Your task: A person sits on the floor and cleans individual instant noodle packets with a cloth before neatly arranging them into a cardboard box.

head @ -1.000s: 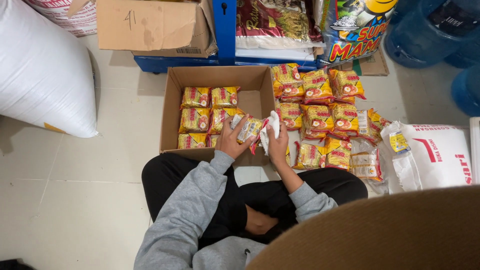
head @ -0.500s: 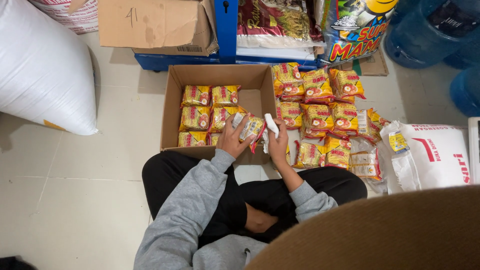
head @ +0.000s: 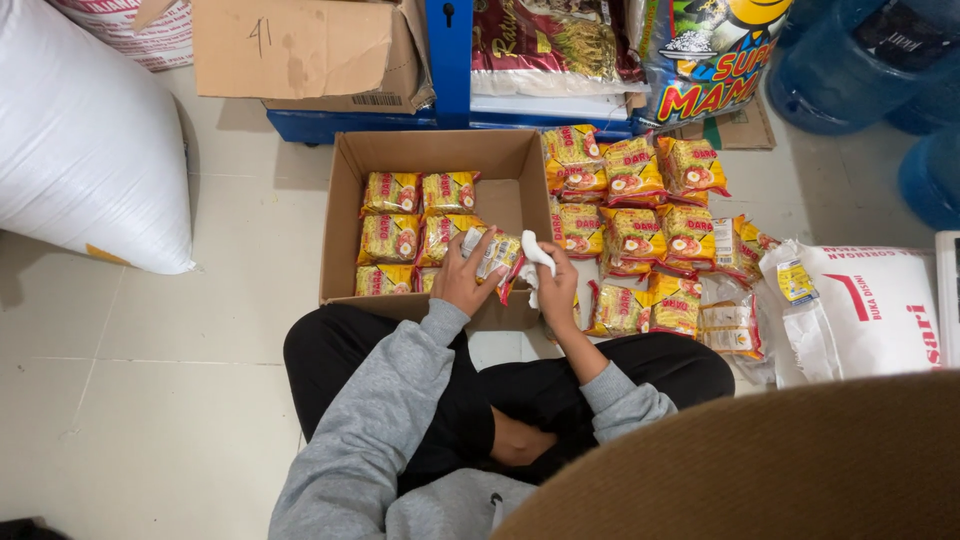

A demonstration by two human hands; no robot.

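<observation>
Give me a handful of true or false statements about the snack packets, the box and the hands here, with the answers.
1. The left hand holds a yellow packet over the cardboard box. True.
2. The right hand holds a white cloth. True.
3. The box is completely full. False: its right part still shows bare cardboard.
4. The loose packets lie left of the box. False: they lie on the floor to its right.
5. The person stands. False: they sit on the floor.
</observation>
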